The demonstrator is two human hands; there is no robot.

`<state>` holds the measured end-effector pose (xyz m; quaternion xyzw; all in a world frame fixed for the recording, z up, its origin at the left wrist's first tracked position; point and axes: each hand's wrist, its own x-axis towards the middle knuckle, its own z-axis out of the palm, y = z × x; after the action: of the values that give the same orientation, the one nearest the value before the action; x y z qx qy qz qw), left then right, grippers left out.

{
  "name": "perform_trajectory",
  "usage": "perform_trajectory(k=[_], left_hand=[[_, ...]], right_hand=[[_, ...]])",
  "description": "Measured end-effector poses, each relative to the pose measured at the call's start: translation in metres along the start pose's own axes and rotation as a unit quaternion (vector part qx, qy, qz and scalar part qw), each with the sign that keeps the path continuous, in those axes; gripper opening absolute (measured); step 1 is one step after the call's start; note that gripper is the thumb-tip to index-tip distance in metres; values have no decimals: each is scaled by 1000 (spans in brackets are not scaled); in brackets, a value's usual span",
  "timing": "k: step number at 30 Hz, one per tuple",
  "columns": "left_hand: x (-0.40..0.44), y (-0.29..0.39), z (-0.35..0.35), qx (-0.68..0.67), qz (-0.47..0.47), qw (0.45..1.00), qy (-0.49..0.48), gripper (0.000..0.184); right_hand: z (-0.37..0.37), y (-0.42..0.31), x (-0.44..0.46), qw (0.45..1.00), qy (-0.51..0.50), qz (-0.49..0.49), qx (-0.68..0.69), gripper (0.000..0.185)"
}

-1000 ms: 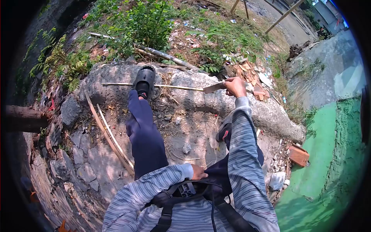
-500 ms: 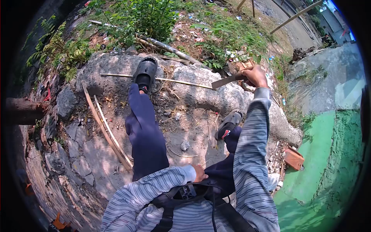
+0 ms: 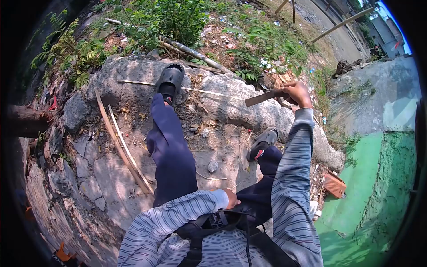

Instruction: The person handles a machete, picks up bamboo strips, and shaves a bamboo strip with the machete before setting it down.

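Observation:
My right hand [image 3: 299, 94] is wrapped round the handle end of a machete-like blade [image 3: 262, 98], held above the right part of the concrete ledge. Near the blade's tip lies the right end of a thin pale strip [image 3: 209, 92]. My left shoe [image 3: 171, 76] stands on this strip, on top of the concrete ledge [image 3: 129, 73]. Low in the view, my left hand [image 3: 232, 199] rests at my lap beside the black bag [image 3: 218, 219]; its fingers are partly hidden.
Two long curved strips [image 3: 122, 144] lie on the ground at the left. My right shoe [image 3: 265, 141] is below the ledge. An orange brick block [image 3: 334, 185] lies by the green surface [image 3: 362, 173]. Leafy plants [image 3: 180, 20] and a pole [image 3: 200, 56] are beyond the ledge.
My right hand and the blade have moved to the right, away from my left shoe. My left hand stays at my lap.

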<state>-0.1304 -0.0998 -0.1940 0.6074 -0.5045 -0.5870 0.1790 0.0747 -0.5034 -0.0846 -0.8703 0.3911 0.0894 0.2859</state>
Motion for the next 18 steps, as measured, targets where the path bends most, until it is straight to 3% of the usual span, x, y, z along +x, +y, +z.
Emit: perform_trajectory(k=[8,9,14,16,18], left_hand=[[2,-1,-8,-3,9,1000,-10,59],[2,-1,-5,2,-2,1000,1,60],[4,2,-7,16,-21,1000,-7,60],[3,4,-15,52,-10,997,-55,46],[4,7,-15,45,-12,997,-62,46]], right_hand=[[-17,-5,0,997,-53,-34,45,27],[-23,0,-1,998,-41,4,40,28],[-73,2,-35,997,-52,-12,55,28],[-104,-5,-57,998,-46,0,46,30],[-128,-16,-74,999,-34,3,30,32]])
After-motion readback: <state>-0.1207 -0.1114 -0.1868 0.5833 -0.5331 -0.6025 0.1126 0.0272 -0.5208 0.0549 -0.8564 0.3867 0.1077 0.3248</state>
